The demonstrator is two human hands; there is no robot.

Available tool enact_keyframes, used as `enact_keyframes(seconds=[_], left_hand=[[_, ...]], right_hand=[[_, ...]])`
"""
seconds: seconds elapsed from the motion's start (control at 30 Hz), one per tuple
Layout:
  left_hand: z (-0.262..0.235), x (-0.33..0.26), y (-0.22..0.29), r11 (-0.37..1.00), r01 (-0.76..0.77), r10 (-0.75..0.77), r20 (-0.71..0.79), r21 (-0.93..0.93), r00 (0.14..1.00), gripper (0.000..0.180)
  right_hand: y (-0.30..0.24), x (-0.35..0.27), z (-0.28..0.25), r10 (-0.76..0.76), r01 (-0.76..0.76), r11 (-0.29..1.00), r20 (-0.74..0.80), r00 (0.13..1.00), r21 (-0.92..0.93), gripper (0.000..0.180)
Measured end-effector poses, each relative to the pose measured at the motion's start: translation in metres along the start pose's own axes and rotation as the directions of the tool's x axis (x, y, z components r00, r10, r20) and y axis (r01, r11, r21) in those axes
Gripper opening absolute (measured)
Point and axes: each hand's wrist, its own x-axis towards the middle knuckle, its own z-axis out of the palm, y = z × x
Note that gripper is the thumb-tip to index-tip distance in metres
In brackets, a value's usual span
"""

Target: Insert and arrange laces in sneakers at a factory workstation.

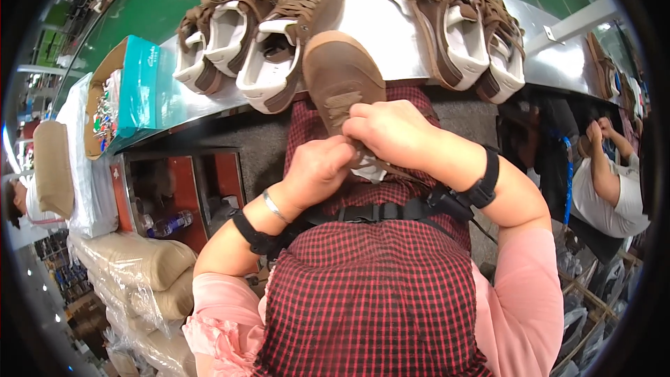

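Observation:
A brown sneaker [342,73] with tan laces points away from me, its toe at the edge of the metal table and its heel end toward my lap. My left hand [315,171] is closed in a pinch at the top of the lacing, beside the shoe's opening. From the other side my right hand [391,131] also pinches there, its fingers over the upper eyelets. Both seem to grip the shoelace, though the fingertips hide most of it. White lining shows below the right hand, and a loose brown lace trails near it.
Several brown sneakers with white linings stand on the metal table [380,24], a group on the left [272,63] and a pair on the right [460,42]. A teal box [139,84] of small coloured pieces sits at left. Plastic-wrapped beige bundles [139,265] lie below. Another person [614,188] sits at right.

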Motion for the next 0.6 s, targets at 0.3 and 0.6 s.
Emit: enact_keyframes(seconds=[0.3,0.6], left_hand=[[0.002,-0.001,0.0,1.0,-0.021,0.022,-0.025,0.01,0.999,0.022],[-0.002,0.003,-0.001,0.996,-0.059,0.067,-0.12,0.07,0.991,0.019]], right_hand=[[-0.009,-0.005,0.006,0.077,-0.082,0.996,-0.121,0.99,-0.034,0.019],[-0.004,0.021,-0.024,0.045,0.013,0.992,0.44,0.897,-0.127,0.013]])
